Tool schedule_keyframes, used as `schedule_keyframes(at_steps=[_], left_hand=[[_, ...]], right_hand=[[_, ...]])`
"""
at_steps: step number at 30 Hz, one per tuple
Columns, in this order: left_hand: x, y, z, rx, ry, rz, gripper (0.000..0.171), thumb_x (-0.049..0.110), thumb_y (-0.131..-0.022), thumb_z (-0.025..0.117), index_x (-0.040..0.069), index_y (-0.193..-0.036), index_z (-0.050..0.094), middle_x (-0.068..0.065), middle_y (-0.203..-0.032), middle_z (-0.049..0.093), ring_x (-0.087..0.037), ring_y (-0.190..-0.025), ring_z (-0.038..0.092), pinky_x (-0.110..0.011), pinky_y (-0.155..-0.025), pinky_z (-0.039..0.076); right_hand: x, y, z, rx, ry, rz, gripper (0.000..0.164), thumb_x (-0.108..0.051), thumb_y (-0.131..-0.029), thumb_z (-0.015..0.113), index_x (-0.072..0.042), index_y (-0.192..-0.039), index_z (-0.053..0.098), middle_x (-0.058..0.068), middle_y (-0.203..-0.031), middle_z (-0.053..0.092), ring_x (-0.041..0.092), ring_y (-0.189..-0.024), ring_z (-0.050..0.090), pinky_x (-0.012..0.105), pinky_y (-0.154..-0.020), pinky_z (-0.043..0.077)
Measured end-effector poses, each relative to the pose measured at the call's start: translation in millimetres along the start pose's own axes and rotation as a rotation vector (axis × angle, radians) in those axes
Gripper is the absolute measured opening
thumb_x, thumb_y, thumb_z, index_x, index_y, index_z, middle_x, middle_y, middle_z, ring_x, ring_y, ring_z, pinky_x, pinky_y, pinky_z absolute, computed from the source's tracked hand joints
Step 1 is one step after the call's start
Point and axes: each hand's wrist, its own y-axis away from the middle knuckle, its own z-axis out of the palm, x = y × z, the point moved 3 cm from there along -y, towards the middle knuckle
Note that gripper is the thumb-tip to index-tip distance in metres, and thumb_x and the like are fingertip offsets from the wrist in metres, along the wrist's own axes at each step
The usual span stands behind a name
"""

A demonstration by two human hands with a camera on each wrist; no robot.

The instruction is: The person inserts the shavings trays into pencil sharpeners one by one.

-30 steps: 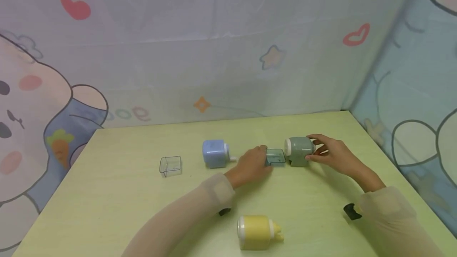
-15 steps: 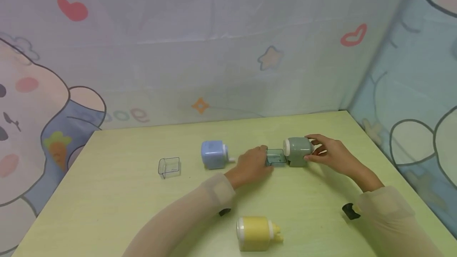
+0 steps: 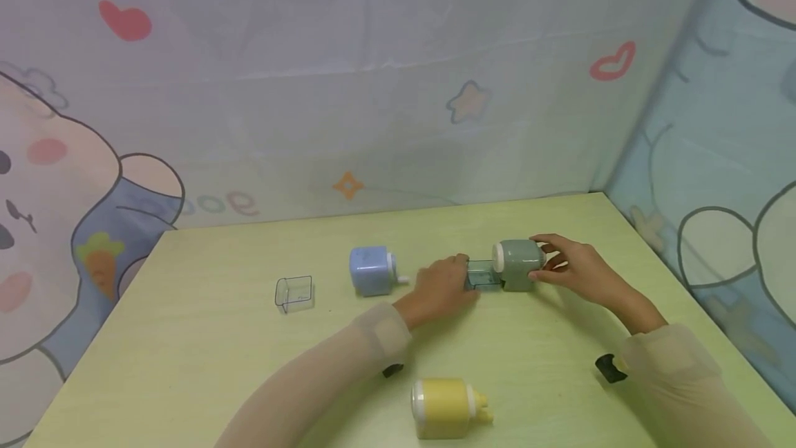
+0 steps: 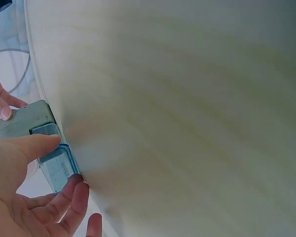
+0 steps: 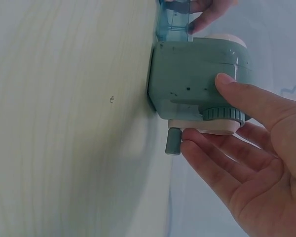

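A green hand-crank pencil sharpener (image 3: 524, 265) stands on the table, its handle side turned right. My right hand (image 3: 581, 268) grips it from that side; in the right wrist view the thumb lies on the green body (image 5: 182, 74) and the fingers are by the crank handle (image 5: 173, 141). My left hand (image 3: 443, 287) pinches a clear teal shavings drawer (image 3: 482, 274) between thumb and fingers. Part of that drawer (image 4: 59, 168) is inside the sharpener's opening and part sticks out to the left, as the left wrist view shows.
A blue pencil sharpener (image 3: 370, 271) with a white crank stands left of my left hand. Further left lies a clear drawer (image 3: 295, 293). Near the front edge is a yellow pencil sharpener (image 3: 443, 408). A printed cloth (image 3: 398, 75) hangs behind the table.
My left hand has shifted slightly right with the teal drawer, which now reaches a little further into the green pencil sharpener. My right hand stays on the sharpener.
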Motion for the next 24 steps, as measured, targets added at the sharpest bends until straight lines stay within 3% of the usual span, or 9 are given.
schedule_keyframes(at_steps=[17,24], left_hand=[[6.4,-4.3,-3.8,0.031,-0.069,0.021,0.047,0.051,-0.081,0.061,0.013,-0.108,0.052,0.007,-0.078,0.051,-0.008,-0.063,0.045,-0.028,-0.048,0.036],[7.5,-7.4,-1.2,0.018,-0.056,0.009,0.052,0.051,-0.080,0.062,0.012,-0.114,0.052,0.008,-0.078,0.050,-0.008,-0.062,0.045,-0.027,-0.049,0.036]], right_hand=[[1.3,0.5,-0.5,0.010,0.000,0.002,0.058,-0.023,-0.080,0.070,-0.006,-0.129,0.043,0.012,-0.099,0.059,0.024,-0.085,0.059,0.038,-0.067,0.049],[0.4,0.9,1.0,-0.001,-0.009,0.002,0.059,-0.023,-0.081,0.069,-0.006,-0.130,0.042,0.012,-0.100,0.059,0.024,-0.086,0.058,0.036,-0.067,0.049]])
